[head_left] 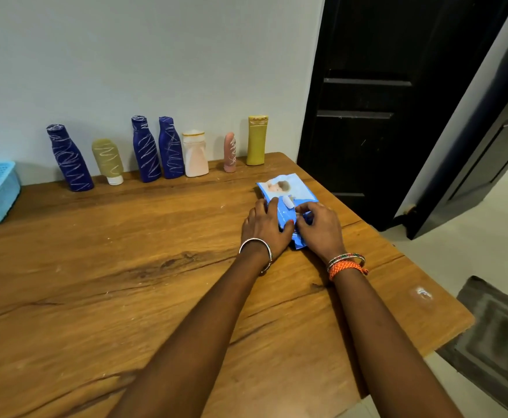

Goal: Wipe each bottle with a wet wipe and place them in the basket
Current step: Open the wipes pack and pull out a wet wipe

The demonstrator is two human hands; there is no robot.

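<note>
Both forearms are bare, with no sleeves showing. The left hand [266, 226] has a thin silver bangle [257, 251] around its wrist, and a red-painted nail shows on the thumb. The right hand [319, 229], at 3 o'clock from the left, wears thin multicoloured bangles [345, 258] and a braided orange thread band [347, 269] just below them.

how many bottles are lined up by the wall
7, in a row along the wall: blue, olive tube, blue, blue, white-pink, small pink, yellow. None looks hidden.
</note>
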